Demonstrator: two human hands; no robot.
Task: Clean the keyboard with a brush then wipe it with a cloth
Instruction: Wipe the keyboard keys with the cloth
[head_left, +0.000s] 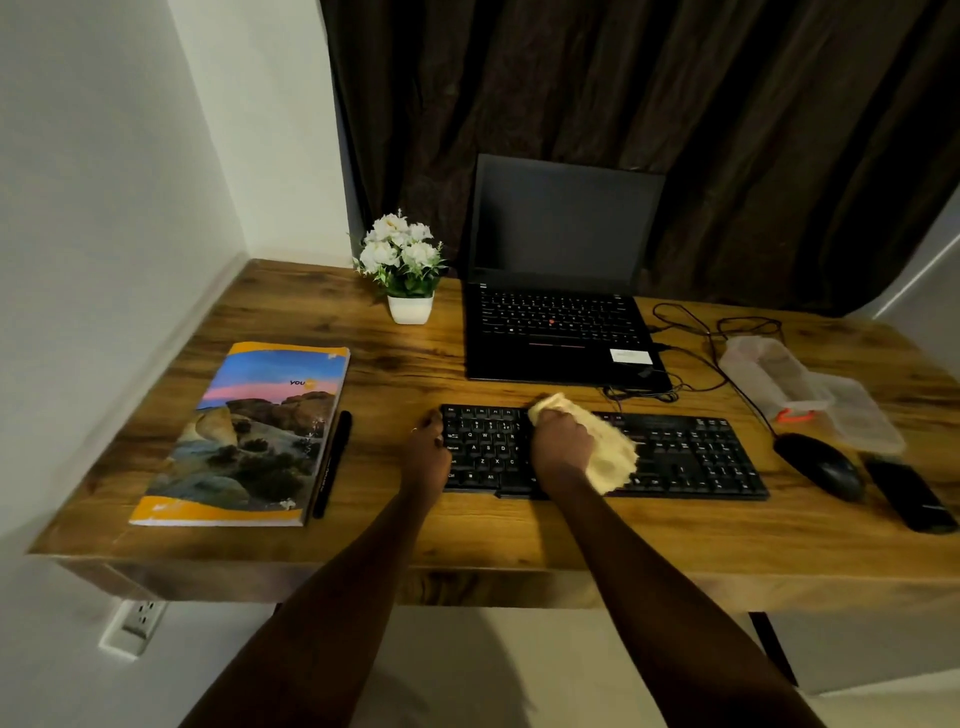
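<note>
Wiping — our right hand (563, 447) grips a crumpled yellow cloth (610, 454) on the black plastic keyboard (691, 460), left hand (428, 449) clasps its nine-o'clock edge; we should sweep lightly toward three o'clock.

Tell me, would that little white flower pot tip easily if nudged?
Probably: the flower pot is small while its flowers spread wider above, so it looks top-heavy. It likely feels light, and it stands free on the desk.

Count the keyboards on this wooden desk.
2: the flat black plastic standalone keyboard at the front, partly under a yellow cloth, and the built-in keyboard of the open black laptop behind it.
</note>
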